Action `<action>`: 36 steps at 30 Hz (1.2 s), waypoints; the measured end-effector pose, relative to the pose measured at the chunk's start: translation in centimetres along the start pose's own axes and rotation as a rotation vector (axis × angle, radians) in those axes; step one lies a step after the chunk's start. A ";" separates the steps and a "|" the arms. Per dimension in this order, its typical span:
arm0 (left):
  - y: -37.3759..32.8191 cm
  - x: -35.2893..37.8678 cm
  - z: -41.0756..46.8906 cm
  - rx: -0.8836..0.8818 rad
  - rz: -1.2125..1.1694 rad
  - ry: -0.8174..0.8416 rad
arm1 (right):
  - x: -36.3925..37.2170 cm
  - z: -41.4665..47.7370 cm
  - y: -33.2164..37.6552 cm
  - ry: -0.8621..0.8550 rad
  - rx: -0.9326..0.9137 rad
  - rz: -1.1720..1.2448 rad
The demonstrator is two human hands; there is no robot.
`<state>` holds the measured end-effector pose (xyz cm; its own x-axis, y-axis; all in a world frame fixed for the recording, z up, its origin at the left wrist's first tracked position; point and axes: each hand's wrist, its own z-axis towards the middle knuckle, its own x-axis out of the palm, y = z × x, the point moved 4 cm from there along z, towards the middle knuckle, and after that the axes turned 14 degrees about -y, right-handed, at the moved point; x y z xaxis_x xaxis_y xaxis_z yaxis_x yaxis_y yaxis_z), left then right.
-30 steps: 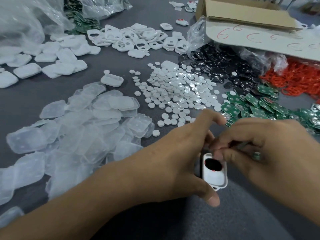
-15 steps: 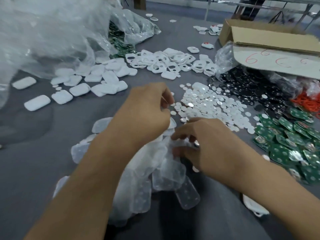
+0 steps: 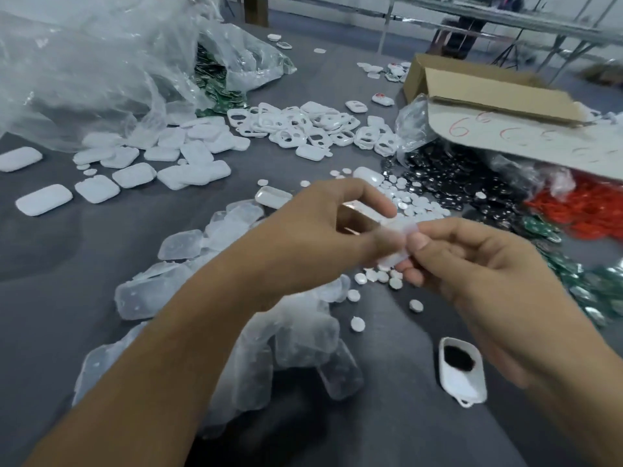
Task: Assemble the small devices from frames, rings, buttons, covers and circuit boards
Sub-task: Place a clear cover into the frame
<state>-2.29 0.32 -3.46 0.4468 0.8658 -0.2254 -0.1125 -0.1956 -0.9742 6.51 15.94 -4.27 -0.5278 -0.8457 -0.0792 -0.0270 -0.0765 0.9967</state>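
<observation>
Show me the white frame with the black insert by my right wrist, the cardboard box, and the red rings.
white frame (image 3: 462,385), head view, its plain white lower half.
cardboard box (image 3: 488,91), head view, the brown flap on top.
red rings (image 3: 591,212), head view, middle of the pile.

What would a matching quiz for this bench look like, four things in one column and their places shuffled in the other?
Things
1. white frame with black button
2. red rings
3. cardboard box
4. clear cover

Places
A. pinched between the left hand and the right hand
B. back right of the table
C. lying alone near the front edge, low on the right
D. heaped at the right edge, in front of the box

Pairs: 1-C, 2-D, 3-B, 4-A
</observation>
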 end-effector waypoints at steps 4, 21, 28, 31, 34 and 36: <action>0.0 2.3 -0.9 -0.055 -0.161 0.127 | -2.8 -1.7 0.0 -0.035 0.056 0.092; 1.2 7.6 -2.4 -0.195 -0.374 0.148 | -7.8 -3.0 -3.6 -0.038 -0.073 0.211; 1.4 7.4 -2.1 -0.237 -0.493 0.123 | -8.1 -3.2 -2.7 -0.089 -0.339 0.075; 1.6 7.1 -2.0 -0.179 -0.444 0.068 | -8.0 -3.3 -2.8 -0.047 -0.312 0.008; 1.5 6.9 -1.9 -0.128 -0.372 0.031 | -8.1 -3.3 -3.0 -0.026 -0.246 -0.035; 1.3 7.0 -2.0 -0.099 -0.346 0.045 | -7.9 -3.4 -3.0 -0.011 -0.197 -0.010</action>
<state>2.49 5.25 -6.32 0.4822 0.8679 0.1193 0.1376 0.0595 -0.9887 13.63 21.03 -6.74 -0.5376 -0.8386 -0.0876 0.1341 -0.1876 0.9730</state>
